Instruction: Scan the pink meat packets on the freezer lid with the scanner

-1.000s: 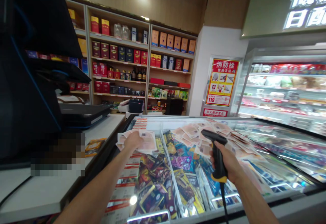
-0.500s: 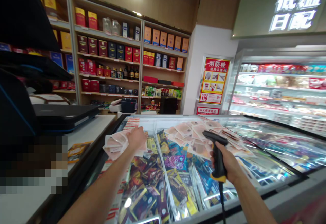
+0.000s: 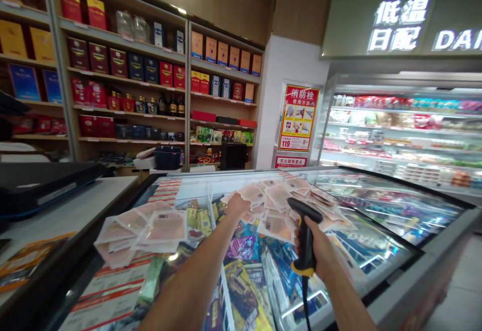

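Observation:
My right hand (image 3: 318, 245) is wrapped around the handle of a black and yellow barcode scanner (image 3: 306, 235), its head pointing left over the freezer. My left hand (image 3: 238, 206) is at the left edge of a spread of flat clear packets (image 3: 280, 195) with pinkish contents. Its fingers are bent and closed on a packet there, with the fingertips partly hidden. A second, smaller pile of flat packets (image 3: 145, 230) lies to the left on the freezer's glass top. The scanner's cable (image 3: 306, 301) hangs down toward me.
Under the glass, the chest freezer (image 3: 380, 291) holds colourful bagged goods, parted by a white wire divider (image 3: 225, 296). A counter (image 3: 113, 193) with a black device (image 3: 48, 183) and an orange packet (image 3: 32, 260) is at left. Boxed goods fill shelves (image 3: 128, 82) behind.
My left hand has left the left pile, where the packets now lie free, and moved right to the larger spread. The view has turned right. My right hand still holds the scanner.

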{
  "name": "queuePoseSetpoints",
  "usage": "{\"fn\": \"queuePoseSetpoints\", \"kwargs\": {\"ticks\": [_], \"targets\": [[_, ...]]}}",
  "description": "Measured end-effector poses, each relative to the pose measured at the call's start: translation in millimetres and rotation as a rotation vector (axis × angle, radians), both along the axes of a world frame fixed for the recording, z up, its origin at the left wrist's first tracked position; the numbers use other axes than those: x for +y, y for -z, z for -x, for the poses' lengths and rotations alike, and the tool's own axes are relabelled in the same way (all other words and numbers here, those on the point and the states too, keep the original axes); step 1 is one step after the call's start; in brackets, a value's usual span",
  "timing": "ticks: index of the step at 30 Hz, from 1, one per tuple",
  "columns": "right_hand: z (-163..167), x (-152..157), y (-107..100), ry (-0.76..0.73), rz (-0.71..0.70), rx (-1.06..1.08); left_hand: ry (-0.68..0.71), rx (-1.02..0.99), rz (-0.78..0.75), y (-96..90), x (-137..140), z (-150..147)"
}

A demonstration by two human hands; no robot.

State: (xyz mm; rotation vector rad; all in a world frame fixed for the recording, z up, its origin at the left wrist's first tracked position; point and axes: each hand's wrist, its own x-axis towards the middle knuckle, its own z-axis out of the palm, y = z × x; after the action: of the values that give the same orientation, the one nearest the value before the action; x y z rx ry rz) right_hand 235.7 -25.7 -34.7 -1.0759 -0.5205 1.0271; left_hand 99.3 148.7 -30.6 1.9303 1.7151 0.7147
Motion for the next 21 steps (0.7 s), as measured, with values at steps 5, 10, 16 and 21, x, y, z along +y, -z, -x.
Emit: {"fn": "queuePoseSetpoints", "kwargs": {"ticks": [5,10,16,21], "targets": [[-2,0,9,0.031,-0.049,-0.017,-0.137,-0.052,0.041,-7.2,5,-15],[-1,4,14,0.038,-0.037,-0.057,-0.25,-0.114,0.066,-8.5,13,-26],[-1,8,18,0.024,-0.043,-0.09,-0.21,-0.201,0.037,0.7,26,-30],[7,5,9,-0.009,-0.014,-0.117,-0.083,-0.267,-0.084,4.6,33,-18]]}}
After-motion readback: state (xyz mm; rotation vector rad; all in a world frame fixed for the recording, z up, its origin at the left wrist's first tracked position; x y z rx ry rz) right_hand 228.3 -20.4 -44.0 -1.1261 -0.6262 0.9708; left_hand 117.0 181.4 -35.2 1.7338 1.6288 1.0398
